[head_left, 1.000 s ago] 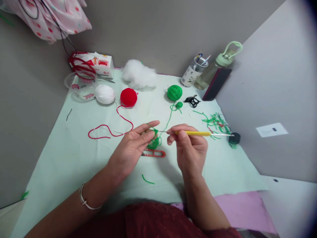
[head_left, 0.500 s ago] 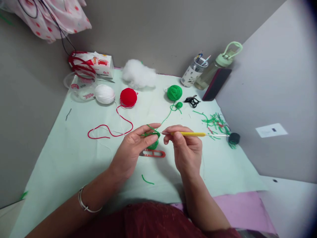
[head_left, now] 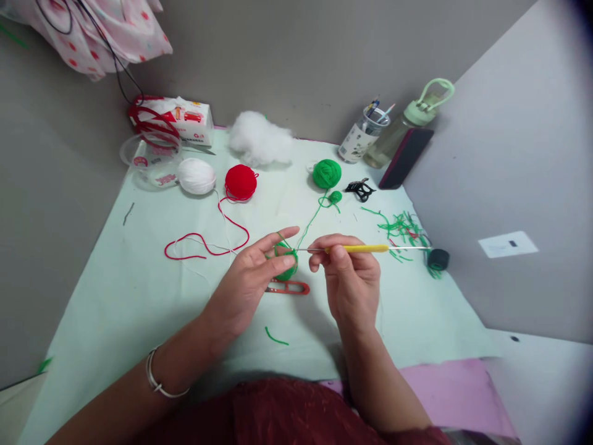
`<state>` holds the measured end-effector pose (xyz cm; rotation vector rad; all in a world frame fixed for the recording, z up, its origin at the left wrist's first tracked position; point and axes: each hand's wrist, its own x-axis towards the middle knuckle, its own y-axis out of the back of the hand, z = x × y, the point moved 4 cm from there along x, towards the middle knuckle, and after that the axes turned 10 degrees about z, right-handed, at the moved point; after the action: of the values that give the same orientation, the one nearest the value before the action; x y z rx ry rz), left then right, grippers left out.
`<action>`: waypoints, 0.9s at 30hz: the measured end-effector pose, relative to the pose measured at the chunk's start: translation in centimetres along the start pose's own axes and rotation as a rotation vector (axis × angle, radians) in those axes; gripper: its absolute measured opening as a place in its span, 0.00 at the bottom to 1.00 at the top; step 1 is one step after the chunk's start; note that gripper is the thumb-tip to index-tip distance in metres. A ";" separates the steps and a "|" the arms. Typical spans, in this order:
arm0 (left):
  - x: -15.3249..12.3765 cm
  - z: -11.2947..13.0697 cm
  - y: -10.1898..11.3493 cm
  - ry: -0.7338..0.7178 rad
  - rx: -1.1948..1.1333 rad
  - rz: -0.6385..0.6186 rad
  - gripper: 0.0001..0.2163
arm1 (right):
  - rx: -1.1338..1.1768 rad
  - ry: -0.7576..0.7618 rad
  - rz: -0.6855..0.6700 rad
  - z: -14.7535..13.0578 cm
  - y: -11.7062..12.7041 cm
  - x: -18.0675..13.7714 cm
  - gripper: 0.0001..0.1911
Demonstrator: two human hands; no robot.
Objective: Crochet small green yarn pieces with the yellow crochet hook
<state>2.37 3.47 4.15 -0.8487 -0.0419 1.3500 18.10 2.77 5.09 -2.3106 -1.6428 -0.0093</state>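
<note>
Your left hand pinches the green crochet piece over the red slotted tool, your right hand grips the yellow-handled crochet hook meeting it, and slack in the green feed strand could, I judge, drop a stitch.

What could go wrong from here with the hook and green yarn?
The yellow-handled hook in the right hand could slip off the green piece pinched in the left hand.
The green strand might tangle near the small green ball.
Loose yarn might catch on the red tool beside the piece.
</note>
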 end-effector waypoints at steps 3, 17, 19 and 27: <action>0.2 -0.2 0.1 0.057 -0.068 -0.042 0.20 | 0.031 -0.015 0.005 0.0 0.1 0.1 0.07; -0.2 -0.2 -0.1 -0.038 0.015 -0.010 0.16 | 0.096 -0.123 -0.036 0.3 -0.6 0.2 0.10; -0.2 -0.3 -0.2 -0.057 0.028 0.002 0.16 | 0.087 -0.092 -0.031 0.4 -0.7 -0.1 0.09; 0.0 -0.1 -0.1 -0.085 0.075 0.053 0.14 | 0.060 -0.008 0.020 0.5 -0.4 -0.3 0.05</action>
<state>2.47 3.42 4.14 -0.7332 -0.0353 1.4283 17.55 2.69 4.59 -2.2850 -1.6018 0.0522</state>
